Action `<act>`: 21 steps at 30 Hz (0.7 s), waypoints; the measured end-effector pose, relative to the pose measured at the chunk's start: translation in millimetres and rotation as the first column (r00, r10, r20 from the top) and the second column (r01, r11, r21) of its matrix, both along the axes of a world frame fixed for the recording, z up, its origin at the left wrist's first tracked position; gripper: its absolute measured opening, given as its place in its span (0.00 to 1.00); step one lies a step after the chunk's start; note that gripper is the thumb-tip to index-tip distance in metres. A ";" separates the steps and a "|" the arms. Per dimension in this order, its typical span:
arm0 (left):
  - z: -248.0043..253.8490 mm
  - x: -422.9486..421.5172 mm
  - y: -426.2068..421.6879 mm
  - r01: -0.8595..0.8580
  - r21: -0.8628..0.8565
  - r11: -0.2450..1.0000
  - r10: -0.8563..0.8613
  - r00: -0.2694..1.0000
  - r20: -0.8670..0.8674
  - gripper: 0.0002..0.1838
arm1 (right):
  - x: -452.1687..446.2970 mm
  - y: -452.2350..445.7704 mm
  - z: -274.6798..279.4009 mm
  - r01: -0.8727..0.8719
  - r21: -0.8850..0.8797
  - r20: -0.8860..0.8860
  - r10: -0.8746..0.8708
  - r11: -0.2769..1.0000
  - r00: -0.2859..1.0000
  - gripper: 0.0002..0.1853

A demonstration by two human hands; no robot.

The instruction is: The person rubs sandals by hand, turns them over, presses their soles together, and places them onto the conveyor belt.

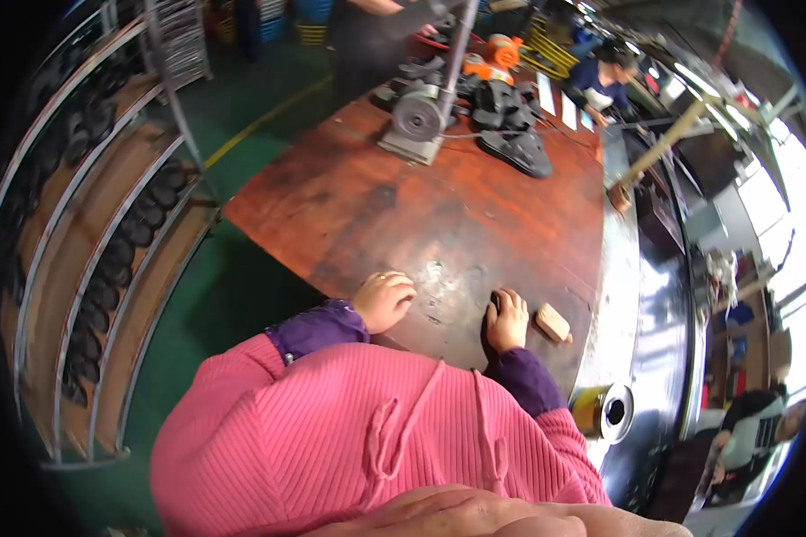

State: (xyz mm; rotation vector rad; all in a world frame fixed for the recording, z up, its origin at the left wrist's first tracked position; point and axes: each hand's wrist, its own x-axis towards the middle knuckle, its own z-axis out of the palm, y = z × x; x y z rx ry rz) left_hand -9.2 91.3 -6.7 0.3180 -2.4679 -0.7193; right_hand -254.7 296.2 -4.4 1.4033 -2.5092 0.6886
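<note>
My left hand (385, 301) rests at the near left edge of the brown worktable (376, 233), its fingers loosely bent over the surface and no object visible in it. Further right, my right hand (509, 319) lies palm down on the tabletop, fingers extended. A dark patch shows along its inner side; I cannot tell whether it is shadow or a small dark thing. Just right of that hand, apart from it, lies a tan wooden-looking block (553, 322). Several black sandals (519, 152) are piled toward the table's far end.
A grey machine with a round wheel (416, 118) stands on the table by a metal post. Shoe racks (121, 228) are at left. A yellow can (603, 412) sits beside a long metal-edged conveyor (640, 336). Co-workers are at the far end and lower right.
</note>
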 end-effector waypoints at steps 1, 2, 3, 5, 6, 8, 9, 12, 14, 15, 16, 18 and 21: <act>3.1 0.8 -0.5 0.010 -0.013 1.000 -0.010 1.000 0.010 0.10 | 4.6 -0.8 6.3 0.012 0.001 0.023 -0.012 1.000 1.000 0.16; 3.6 0.0 0.1 0.020 -0.011 1.000 -0.020 1.000 0.013 0.10 | 4.7 0.7 7.3 0.010 -0.002 0.023 -0.010 1.000 1.000 0.16; 3.5 -0.8 1.0 0.027 -0.010 1.000 -0.026 1.000 0.015 0.10 | 4.4 2.8 7.8 0.005 -0.007 0.022 -0.005 1.000 1.000 0.15; 1.3 -1.9 1.9 0.023 -0.027 0.999 -0.023 1.000 -0.004 0.10 | 7.8 5.1 10.8 0.016 -0.020 0.034 -0.016 1.000 0.999 0.15; 0.8 -2.7 2.5 0.018 -0.043 0.999 -0.019 1.000 -0.025 0.10 | 7.7 5.7 10.6 0.023 -0.020 0.040 -0.022 1.000 0.999 0.15; 1.5 -4.2 2.6 0.024 -0.043 0.999 -0.024 1.000 -0.019 0.10 | 7.8 7.6 12.0 0.030 -0.013 0.061 -0.029 0.999 0.998 0.16; 2.4 -3.6 2.4 0.031 -0.035 0.999 -0.031 0.999 0.013 0.11 | 7.4 8.2 10.2 0.036 -0.013 0.054 -0.035 0.999 0.998 0.16; 4.1 -5.4 2.3 0.052 -0.017 0.998 -0.051 0.996 0.079 0.12 | 6.0 11.5 8.5 0.045 -0.013 0.037 -0.045 0.999 0.998 0.16; 1.6 -10.1 3.8 0.078 -0.021 0.997 -0.076 0.995 0.069 0.12 | 8.6 18.2 12.2 0.073 -0.015 0.047 -0.072 0.997 0.996 0.16; -0.8 -11.2 3.7 0.075 -0.022 0.997 -0.074 0.995 0.063 0.12 | 10.2 19.8 14.3 0.072 -0.015 0.050 -0.071 0.997 0.996 0.16; -3.3 -12.6 4.7 0.088 -0.033 0.996 -0.087 0.996 0.034 0.11 | 12.5 23.2 17.1 0.070 -0.018 0.057 -0.069 0.997 0.996 0.16; -8.6 -17.2 6.0 0.081 -0.059 0.995 -0.083 0.996 -0.027 0.09 | 11.9 25.6 13.7 0.091 0.001 0.045 -0.091 0.996 0.995 0.16; -5.3 -15.7 7.1 0.068 -0.002 0.998 -0.068 0.998 0.006 0.11 | 8.6 24.1 9.5 0.069 -0.024 0.040 -0.068 0.997 0.997 0.16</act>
